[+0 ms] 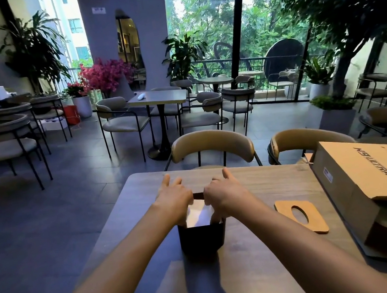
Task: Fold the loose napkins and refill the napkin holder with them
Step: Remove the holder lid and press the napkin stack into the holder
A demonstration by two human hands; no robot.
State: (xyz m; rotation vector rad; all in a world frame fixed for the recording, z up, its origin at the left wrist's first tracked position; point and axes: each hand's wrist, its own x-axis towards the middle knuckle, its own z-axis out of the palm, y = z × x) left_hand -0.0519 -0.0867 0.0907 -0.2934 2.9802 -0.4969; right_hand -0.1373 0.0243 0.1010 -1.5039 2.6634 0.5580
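A black box-shaped napkin holder (202,239) stands on the wooden table (256,187) in front of me. White napkins (199,217) show inside its open top. My left hand (174,198) rests over the holder's left side, fingers reaching down onto the napkins, other fingers spread forward. My right hand (221,196) is over the right side, fingers pressed down into the holder on the napkins, thumb raised. Both hands hide most of the holder's rim and the napkin stack.
A wooden square lid with an oval hole (300,215) lies to the holder's right. A large open cardboard box (373,182) fills the table's right side. Two padded chairs (212,147) stand at the far edge. The table's left edge is near my left forearm.
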